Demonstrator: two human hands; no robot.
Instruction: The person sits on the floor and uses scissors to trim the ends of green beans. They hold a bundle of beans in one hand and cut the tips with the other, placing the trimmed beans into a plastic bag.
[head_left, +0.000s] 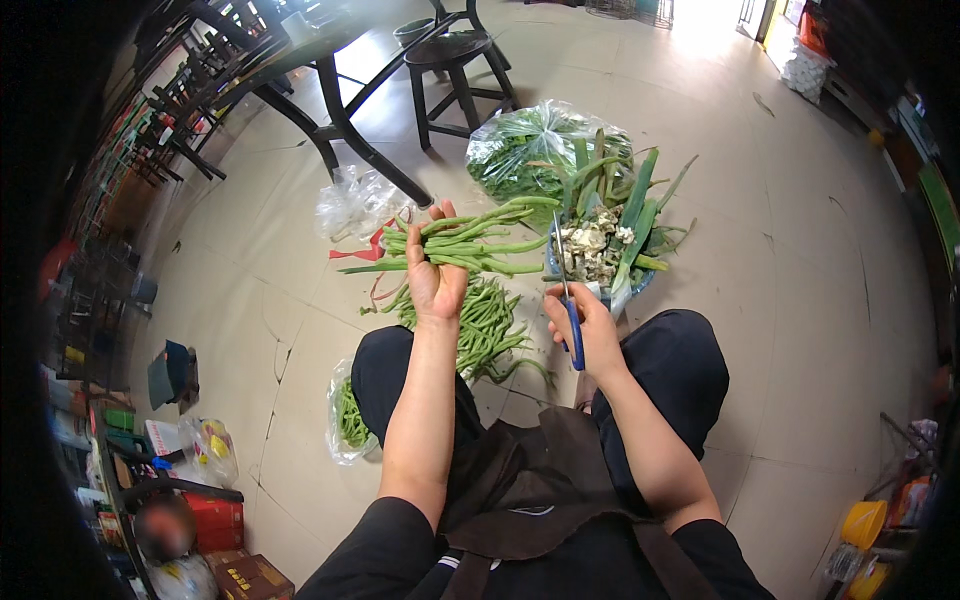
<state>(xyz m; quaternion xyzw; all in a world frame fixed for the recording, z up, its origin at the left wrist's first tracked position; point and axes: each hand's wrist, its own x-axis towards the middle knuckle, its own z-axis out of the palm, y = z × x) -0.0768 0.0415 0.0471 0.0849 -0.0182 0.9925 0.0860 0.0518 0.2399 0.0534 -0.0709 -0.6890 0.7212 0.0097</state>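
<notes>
Head view, followed by me from a distance: a person sat low above a tiled floor (800, 300), with both hands apart from each other and both occupied; the left hand (437, 285) was turned palm upward and closed about a bunch of green beans (495, 245), which lay crosswise over it with the longer ends pointing right; the right hand (590, 330) was clamped on the blue handles of the scissors (575, 335), whose blades pointed away from the body and stood close beside those right-hand ends; whether the blades were parted I could not tell.

Below the bunch, a loose pile of beans (490, 325) lay on the floor; a clear bag of beans (350, 415) rested beside the left knee; just beyond the scissors stood a blue basin (638, 290), heaped with vegetable scraps (590, 245) and long green leaves, and behind it a clear bag of leafy greens (510, 150).

I judged the step in hand to be trimming the bean ends; the next move, in my reading, called for a steady left grip, bean tips brought level, and the blades set across them, clear of the fingers.
</notes>
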